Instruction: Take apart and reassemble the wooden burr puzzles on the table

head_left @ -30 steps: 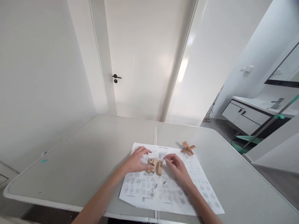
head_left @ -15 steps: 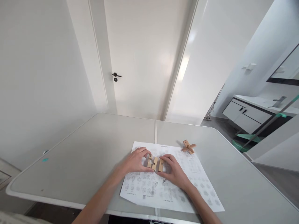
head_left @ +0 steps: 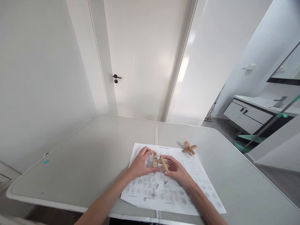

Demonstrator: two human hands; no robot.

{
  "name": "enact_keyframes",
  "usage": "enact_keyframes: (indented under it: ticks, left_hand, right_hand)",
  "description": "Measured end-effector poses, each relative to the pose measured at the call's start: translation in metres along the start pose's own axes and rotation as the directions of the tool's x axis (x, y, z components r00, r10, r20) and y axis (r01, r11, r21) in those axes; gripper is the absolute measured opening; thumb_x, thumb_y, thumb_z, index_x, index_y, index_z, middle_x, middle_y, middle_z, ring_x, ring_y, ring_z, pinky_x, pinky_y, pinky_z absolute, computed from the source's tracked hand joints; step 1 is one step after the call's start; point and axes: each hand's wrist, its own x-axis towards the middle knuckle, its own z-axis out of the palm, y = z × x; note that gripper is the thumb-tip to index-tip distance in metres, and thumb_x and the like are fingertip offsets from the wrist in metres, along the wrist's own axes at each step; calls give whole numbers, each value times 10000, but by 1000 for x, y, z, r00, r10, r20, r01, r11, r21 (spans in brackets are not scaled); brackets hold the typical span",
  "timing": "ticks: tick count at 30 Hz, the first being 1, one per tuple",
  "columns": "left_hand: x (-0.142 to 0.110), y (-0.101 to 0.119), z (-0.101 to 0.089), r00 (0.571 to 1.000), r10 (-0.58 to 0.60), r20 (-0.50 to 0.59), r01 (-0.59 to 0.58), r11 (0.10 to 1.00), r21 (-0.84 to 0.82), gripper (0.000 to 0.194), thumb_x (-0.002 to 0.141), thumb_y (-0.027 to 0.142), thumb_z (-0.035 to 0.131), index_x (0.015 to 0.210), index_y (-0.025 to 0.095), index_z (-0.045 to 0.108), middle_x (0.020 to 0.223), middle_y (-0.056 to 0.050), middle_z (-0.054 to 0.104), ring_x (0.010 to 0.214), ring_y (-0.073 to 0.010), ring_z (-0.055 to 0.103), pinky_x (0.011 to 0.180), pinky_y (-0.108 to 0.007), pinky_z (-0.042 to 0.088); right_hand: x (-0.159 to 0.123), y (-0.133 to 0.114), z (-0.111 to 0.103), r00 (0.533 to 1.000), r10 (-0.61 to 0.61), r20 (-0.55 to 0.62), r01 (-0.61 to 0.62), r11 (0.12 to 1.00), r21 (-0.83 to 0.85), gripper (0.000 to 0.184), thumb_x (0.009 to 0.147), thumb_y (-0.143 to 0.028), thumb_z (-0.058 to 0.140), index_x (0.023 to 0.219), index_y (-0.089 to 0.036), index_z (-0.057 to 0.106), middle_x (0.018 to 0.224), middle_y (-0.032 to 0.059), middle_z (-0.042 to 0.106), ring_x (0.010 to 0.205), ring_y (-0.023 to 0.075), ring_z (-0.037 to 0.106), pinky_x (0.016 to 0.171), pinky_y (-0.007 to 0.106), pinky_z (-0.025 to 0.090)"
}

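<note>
Over the middle of a printed sheet (head_left: 173,200), my left hand (head_left: 140,162) pinches a notched wooden puzzle piece (head_left: 155,163) between thumb and fingers. Close beside it on the right, my right hand (head_left: 177,168) grips another wooden puzzle piece (head_left: 163,165), which leans at a slant. The two pieces lie very near each other; whether they touch I cannot tell. Toward the sheet's upper right corner rests a cross-shaped group of joined wooden pieces (head_left: 189,148), with neither hand on it.
The grey folding table (head_left: 89,159) has a seam running down its middle. Behind it stands a white door (head_left: 145,62) with a black handle (head_left: 116,76). A sink cabinet (head_left: 250,114) and a green-handled pole (head_left: 269,128) are off to the right.
My left hand has shifted slightly right, and its piece has turned. The piece in my right hand has gone from nearly upright in view to slanted. The cross-shaped group has stayed put.
</note>
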Motion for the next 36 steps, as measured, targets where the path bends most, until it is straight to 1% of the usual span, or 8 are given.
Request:
enact_keyframes:
  ticks: [5, 11, 18, 21, 25, 29, 32, 36]
  left_hand:
    - [-3, 12, 10, 998, 64, -5, -63, 997, 42, 649, 706, 385, 892, 1300, 317, 638, 1232, -84, 519, 1154, -293, 558, 961, -418, 543]
    - [-4, 13, 16, 990, 144, 5, -144, 986, 85, 683, 792, 389, 845, 1420, 374, 577, 1386, -104, 475, 1194, -300, 542, 989, -457, 538]
    - [-4, 13, 13, 976, 216, -13, -214, 972, 96, 310, 922, 347, 726, 1224, 417, 730, 1312, -68, 524, 1129, -247, 559, 991, -423, 528]
    - [-3, 14, 13, 982, 187, -8, -186, 981, 51, 152, 956, 360, 671, 1058, 350, 783, 1242, -72, 555, 1074, -235, 576, 954, -402, 532]
    - [0, 13, 14, 999, -29, 19, 32, 983, -179, 265, 1005, 464, 563, 1011, 246, 716, 910, -33, 612, 781, -174, 586, 742, -318, 526]
    - [4, 10, 17, 958, -240, 158, 287, 798, -530, 420, 1017, 599, 471, 984, 201, 602, 614, 66, 425, 507, -97, 376, 491, -232, 329]
    - [8, 6, 15, 930, -293, 222, 361, 604, -711, 461, 974, 654, 519, 979, 195, 557, 726, 62, 410, 517, -67, 319, 483, -219, 313]
    - [12, 3, 5, 888, -336, 313, 436, 403, -805, 469, 917, 605, 663, 1108, 184, 585, 879, 25, 469, 571, -51, 369, 522, -218, 355]
  right_hand:
    - [-1, -7, 5, 991, -15, 135, 15, 1000, 1, 679, 645, -344, 956, 1256, -296, 665, 1271, 85, 676, 1173, 300, 629, 924, 413, 531]
    - [0, -7, 6, 991, -38, 125, 39, 999, -6, 674, 668, -385, 945, 1271, -284, 662, 1188, 86, 718, 1134, 299, 655, 951, 437, 509]
    - [1, -7, 5, 993, -7, 119, 8, 1000, -11, 643, 688, -489, 918, 1244, -264, 685, 1086, 74, 730, 979, 266, 676, 815, 366, 535]
    - [0, -7, 7, 996, -26, 81, 28, 1000, -13, 566, 757, -549, 857, 1220, -266, 695, 1103, 73, 721, 975, 248, 663, 827, 347, 522]
    - [1, -7, 8, 995, -50, -90, 50, 999, -11, 389, 908, -575, 704, 1135, -258, 695, 921, 40, 708, 762, 175, 627, 677, 282, 493]
    - [3, -8, 7, 982, -56, -182, 65, 997, 48, 437, 884, -518, 756, 1224, -268, 646, 1086, 73, 720, 692, 143, 611, 559, 247, 459]
    - [3, -6, 4, 973, -57, -223, 75, 995, 73, 565, 851, -512, 795, 1323, -259, 612, 1107, 98, 738, 793, 187, 665, 660, 297, 540]
    - [6, 2, -3, 967, -19, -254, 34, 998, 55, 440, 825, -534, 817, 1095, -200, 718, 1155, 119, 743, 912, 228, 698, 867, 376, 566]
